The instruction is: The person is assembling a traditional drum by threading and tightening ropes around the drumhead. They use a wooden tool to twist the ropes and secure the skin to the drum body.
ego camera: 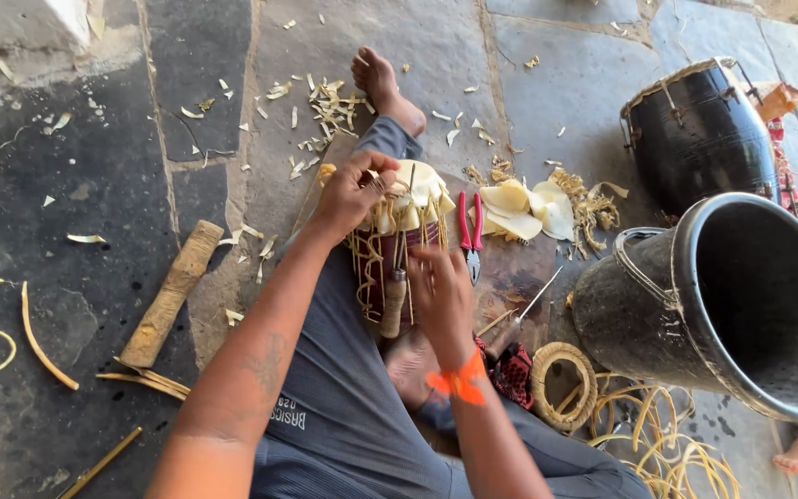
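The ground is a floor of large dark stone slabs [94, 185] with pale joints, littered with pale shavings [325, 102] and cut scraps. A raised pale stone step [20, 28] shows at the far left corner. The person sits on this floor with one leg stretched away, the bare foot [382, 83] pointing toward the far edge of the paving.

Between the legs lies a small drum [404, 249], its dark red body wrapped in pale yellow lacing. Its long axis runs roughly away from the person, with the pale skin-covered head turned to the far side and tilted slightly upward.

The left hand [353, 189] grips the far rim of the drum, fingers curled tightly around lacing strands there. The right hand [441, 291] rests at the drum's near right side, fingers narrowly pinched on a strand; just beside it, a wooden-handled tool [395, 300] leans against the drum.

Red-handled pliers [470, 236] lie just right of the drum, near pale hide pieces [528, 208]. A wooden mallet [170, 294] lies well to the left. To the right stand a large dark drum shell [731, 296], open mouth showing, and a black drum [695, 129] beyond it. A coiled woven ring [562, 383] lies near the right knee.
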